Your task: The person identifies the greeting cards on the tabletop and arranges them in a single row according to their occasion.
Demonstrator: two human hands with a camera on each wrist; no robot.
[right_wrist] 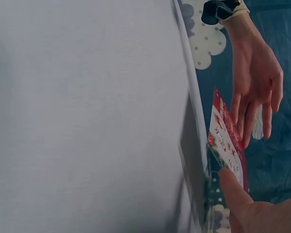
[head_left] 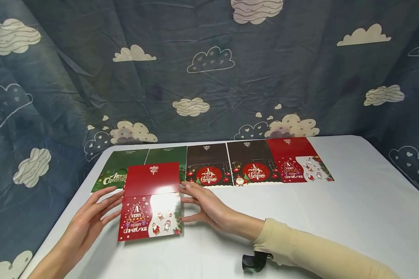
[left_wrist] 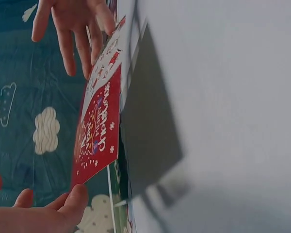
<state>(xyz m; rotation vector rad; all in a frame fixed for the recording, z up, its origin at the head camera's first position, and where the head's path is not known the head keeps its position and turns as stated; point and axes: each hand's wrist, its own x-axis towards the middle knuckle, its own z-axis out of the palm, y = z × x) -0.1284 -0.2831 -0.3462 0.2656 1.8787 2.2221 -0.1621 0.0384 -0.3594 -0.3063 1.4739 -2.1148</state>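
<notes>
A red Christmas card (head_left: 153, 180), unfolded with its crease across the middle, is held up off the table between my two hands. Its lower half carries "A very merry Christmas" lettering and a white area with small figures. At its left edge my left hand (head_left: 87, 221) touches it with extended fingertips. My right hand (head_left: 209, 205) meets the opposite edge, fingers stretched out and spread. The left wrist view shows the card (left_wrist: 99, 121) tilted above its shadow. In the right wrist view, a right fingertip touches the edge of the card (right_wrist: 225, 141).
Along the back of the white table (head_left: 335, 217) lie unfolded cards in a row: two green cards (head_left: 165, 155), two dark brown cards (head_left: 207, 155) and a red card (head_left: 288, 149) at the right end. The held card partly covers the green ones. A cloud-patterned cloth (head_left: 209, 85) hangs behind.
</notes>
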